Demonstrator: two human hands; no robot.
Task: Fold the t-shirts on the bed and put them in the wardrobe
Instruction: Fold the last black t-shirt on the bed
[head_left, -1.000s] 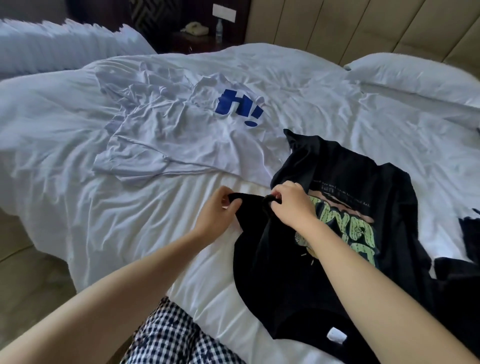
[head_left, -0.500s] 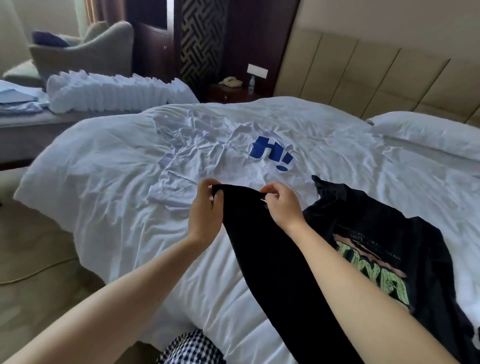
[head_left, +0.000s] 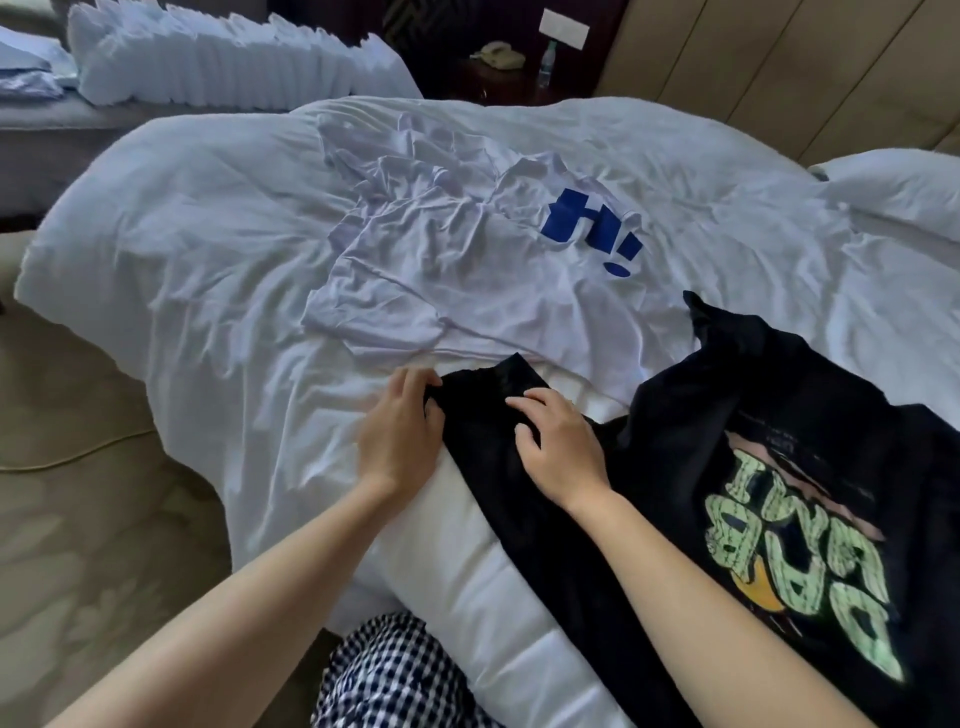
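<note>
Presses black shirt (head_left: 675, 452) flat on bed (head_left: 208, 234) with right hand (head_left: 561, 447), fingers spread and nearly straight. Touches its far edge with left hand (head_left: 402, 431); whether those fingers pinch cloth, cannot tell. Beyond, crumpled white shirt (head_left: 457, 270) on bed; farther, pillow (head_left: 893, 182).
</note>
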